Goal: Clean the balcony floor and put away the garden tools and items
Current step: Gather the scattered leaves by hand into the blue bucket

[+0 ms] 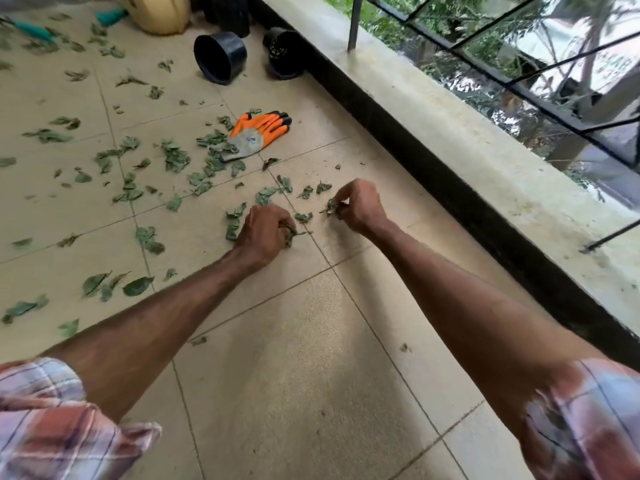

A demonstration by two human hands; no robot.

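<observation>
While reaching forward over the beige floor tiles (311, 358), grips a leaf clump (294, 233) in the left hand (265, 233), fingers curled tight round it, knuckles up, low against the tile. Pinches a second leaf clump (330, 207) in the right hand (358, 206), thumb and fingertips closed together on it, just above the floor. Holds both hands near each other but apart, with 1 loose leaf on the tile between them.

Ahead and to the left, scattered leaves (175, 155) all over the tiles, thickest just beyond the left hand. Farther on, flat on the floor, orange-and-grey glove (258, 131) with black fingertips, cuff touching a heap of leaves; cannot tell whether 1 or 2 stacked. Beyond that, 2 black pots (220, 57) tipped on their sides, 1 just beside the dark base of the concrete ledge (450, 140). At the top edge, beige container (156, 10) and 2 teal handles (34, 29), blurred. Along the ledge, metal railing (353, 22). At both bottom corners, plaid sleeves (52, 427) rolled up, forearms bare.
</observation>
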